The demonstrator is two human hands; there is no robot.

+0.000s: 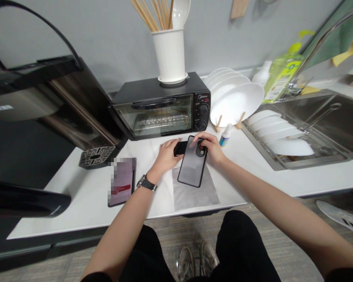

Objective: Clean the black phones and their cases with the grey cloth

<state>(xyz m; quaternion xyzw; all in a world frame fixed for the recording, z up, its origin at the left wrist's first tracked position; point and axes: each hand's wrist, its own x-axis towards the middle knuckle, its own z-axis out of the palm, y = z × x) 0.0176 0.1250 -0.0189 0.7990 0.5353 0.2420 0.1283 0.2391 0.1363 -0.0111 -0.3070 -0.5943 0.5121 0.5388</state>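
Observation:
My right hand point(212, 149) grips the top of a translucent phone case point(190, 164) with a black rim and an oval camera cutout, tilted above the counter. My left hand point(166, 156) is closed on a dark, flat phone point(180, 148), partly hidden behind the case and the fingers. Below the case, a grey cloth point(195, 197) lies spread by the counter's front edge. A small spray bottle point(225, 136) with a white top stands just beyond my right hand. Left of my watch-wearing wrist, another phone point(122, 182) lies with its screen lit.
A toaster oven point(159, 103) stands behind my hands, with a white cup point(170, 55) of chopsticks on top. The drinks machine point(61, 98) rises at left. White plates point(235, 102), a green soap bottle point(284, 74) and a sink point(335, 129) are at right.

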